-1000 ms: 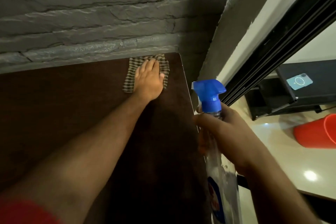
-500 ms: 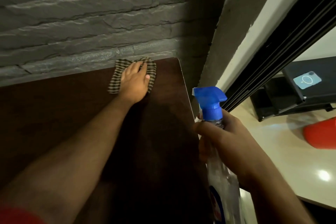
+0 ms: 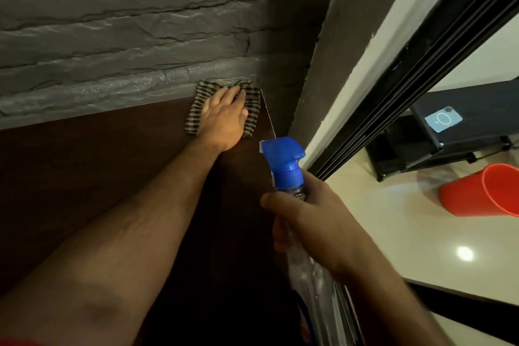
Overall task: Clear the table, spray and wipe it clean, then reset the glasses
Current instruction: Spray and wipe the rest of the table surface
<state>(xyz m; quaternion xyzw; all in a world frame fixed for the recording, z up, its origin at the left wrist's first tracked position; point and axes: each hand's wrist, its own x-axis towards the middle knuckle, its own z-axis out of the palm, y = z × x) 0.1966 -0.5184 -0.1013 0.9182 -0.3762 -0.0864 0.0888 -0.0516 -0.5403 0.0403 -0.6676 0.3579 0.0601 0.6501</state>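
Clear spray bottle [image 3: 306, 284], blue-capped, gripped by right hand [image 3: 314, 222]; flat left hand [image 3: 223, 115] presses checked cloth [image 3: 251, 109] onto table [image 3: 84, 171].

One checked cloth [image 3: 250, 105], one spray bottle [image 3: 285, 161], one red bucket [image 3: 477, 194], one phone [image 3: 443, 119], one table [image 3: 84, 163].

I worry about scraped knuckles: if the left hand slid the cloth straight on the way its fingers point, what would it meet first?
Most likely the stone wall: the left hand presses the cloth at the table's far corner, fingers aimed at it.
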